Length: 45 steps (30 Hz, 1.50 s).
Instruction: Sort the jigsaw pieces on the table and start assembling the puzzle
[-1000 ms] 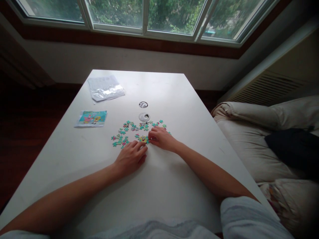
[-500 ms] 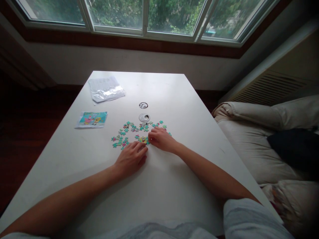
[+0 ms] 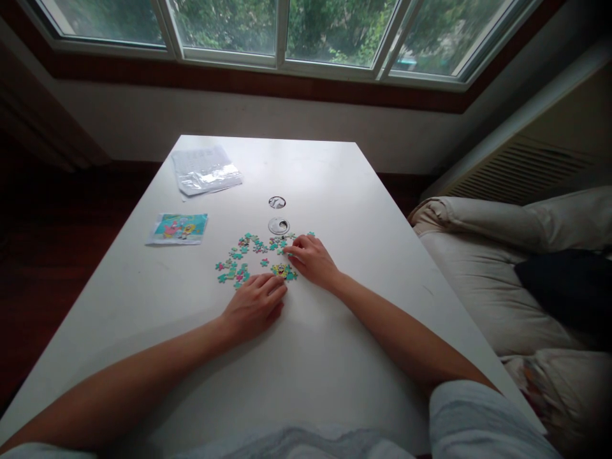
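Note:
Colourful jigsaw puzzle pieces, mostly turquoise, lie loosely in an arc on the white table [image 3: 329,357]. A small joined puzzle section [image 3: 282,271] with a yellow cartoon figure lies between my hands. My left hand [image 3: 255,303] rests at its lower edge, fingers bent and close together on that edge; the thumb is mostly hidden. My right hand [image 3: 310,260] is just above and right of the section, over loose puzzle pieces [image 3: 277,243]. Its thumb and fingers are apart, with no piece visible between them. One pink piece [image 3: 264,262] lies alone left of the section.
A picture card [image 3: 179,228] showing cartoon figures lies at left. Behind it is a clear plastic bag [image 3: 206,171] with paper. Two round black-and-white discs [image 3: 278,225] lie beyond the pieces. A cream sofa [image 3: 468,268] stands right of the table, and windows [image 3: 329,32] are ahead.
My right hand has drawn back from the joined section and shifted slightly up and right, with its fingers spreading. More of the section shows. My left hand stays nearly in place.

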{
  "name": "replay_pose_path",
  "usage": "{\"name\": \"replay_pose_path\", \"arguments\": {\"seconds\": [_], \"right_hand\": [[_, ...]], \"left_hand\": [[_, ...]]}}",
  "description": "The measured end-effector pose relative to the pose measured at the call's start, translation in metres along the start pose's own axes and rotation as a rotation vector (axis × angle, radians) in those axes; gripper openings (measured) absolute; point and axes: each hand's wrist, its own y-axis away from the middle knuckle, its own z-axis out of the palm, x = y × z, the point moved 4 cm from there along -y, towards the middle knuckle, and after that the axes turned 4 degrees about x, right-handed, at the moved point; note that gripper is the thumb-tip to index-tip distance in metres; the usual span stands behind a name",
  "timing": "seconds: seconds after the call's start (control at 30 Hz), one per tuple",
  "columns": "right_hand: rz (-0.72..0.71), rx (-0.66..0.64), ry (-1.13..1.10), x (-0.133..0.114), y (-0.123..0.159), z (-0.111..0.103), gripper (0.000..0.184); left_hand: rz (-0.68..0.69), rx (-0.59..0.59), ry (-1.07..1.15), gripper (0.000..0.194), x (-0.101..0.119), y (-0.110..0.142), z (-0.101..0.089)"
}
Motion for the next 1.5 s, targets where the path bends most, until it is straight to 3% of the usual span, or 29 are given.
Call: {"name": "replay_pose_path", "arguments": {"seconds": [0.17,0.5,0.73,0.93,1.07,1.17,1.3,1.5], "right_hand": [[-0.039,-0.002,-0.062,0.001,0.0,0.002,0.026],[0.016,0.034,-0.069,0.007,0.001,0.004,0.009],[0.021,0.097,-0.143,0.007,0.0,-0.001,0.011],[-0.002,0.096,-0.178,0.004,-0.001,-0.002,0.017],[-0.023,0.072,-0.196,0.001,-0.001,-0.004,0.021],[-0.028,0.075,-0.19,0.0,-0.002,-0.007,0.027],[-0.046,0.08,-0.168,0.0,-0.003,-0.01,0.037],[-0.053,0.084,-0.185,-0.001,-0.001,-0.01,0.041]], "left_hand": [[0.007,0.005,-0.01,0.027,-0.001,0.0,0.002],[0.031,0.016,-0.044,0.027,0.003,0.001,0.001],[0.1,-0.001,-0.07,0.025,0.018,0.005,-0.002],[0.091,0.003,-0.077,0.023,0.017,0.004,-0.004],[0.018,0.001,-0.08,0.017,-0.004,-0.002,-0.018],[-0.108,0.04,-0.135,0.027,-0.036,-0.007,-0.039],[-0.335,0.177,-0.209,0.038,-0.082,-0.005,-0.063],[-0.601,0.176,-0.225,0.045,-0.11,0.005,-0.058]]}}
